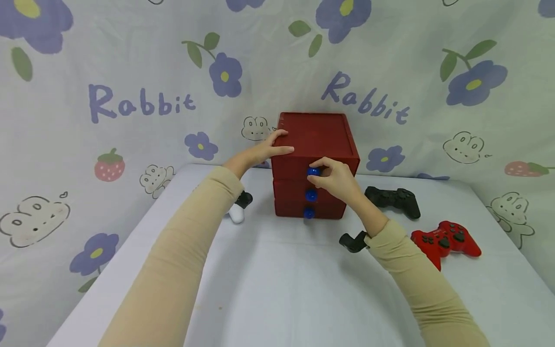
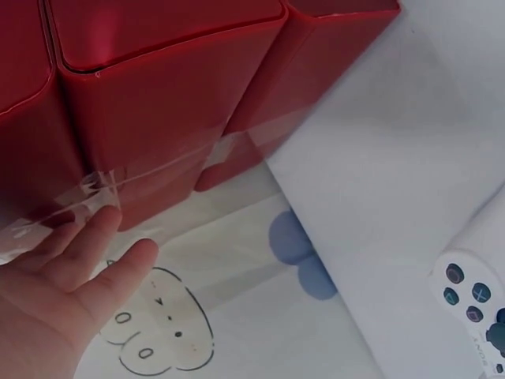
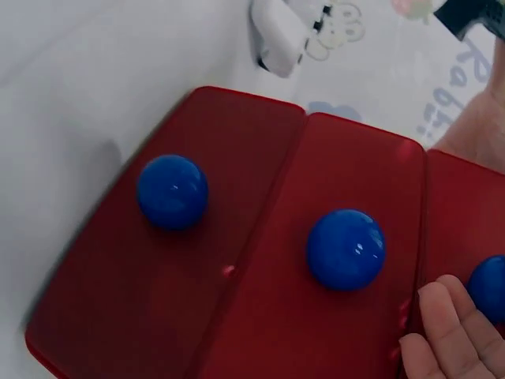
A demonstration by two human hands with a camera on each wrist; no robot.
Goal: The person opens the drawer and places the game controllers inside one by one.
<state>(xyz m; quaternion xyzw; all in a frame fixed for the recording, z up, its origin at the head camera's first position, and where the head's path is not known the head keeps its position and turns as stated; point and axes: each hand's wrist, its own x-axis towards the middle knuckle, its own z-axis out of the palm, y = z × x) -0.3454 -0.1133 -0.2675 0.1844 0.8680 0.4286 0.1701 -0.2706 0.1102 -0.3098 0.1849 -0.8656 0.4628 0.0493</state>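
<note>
A red drawer box (image 1: 316, 135) with three stacked drawers stands at the back of the white table. Each drawer front carries a round blue knob, the middle one (image 1: 311, 195) and bottom one (image 1: 309, 213) uncovered. My right hand (image 1: 336, 180) pinches the top knob (image 1: 314, 171) between thumb and fingers. In the right wrist view, the fingertips (image 3: 442, 324) lie beside that knob. My left hand (image 1: 270, 148) rests at the box's upper left edge, fingers spread. The left wrist view shows its fingers (image 2: 102, 245) against the box's side. All drawers look closed.
A black game controller (image 1: 394, 200) and a red one (image 1: 446, 241) lie to the right of the box. A white controller (image 1: 236, 213) lies on the left, partly behind my left arm. A patterned cloth (image 1: 143, 144) hangs behind the table.
</note>
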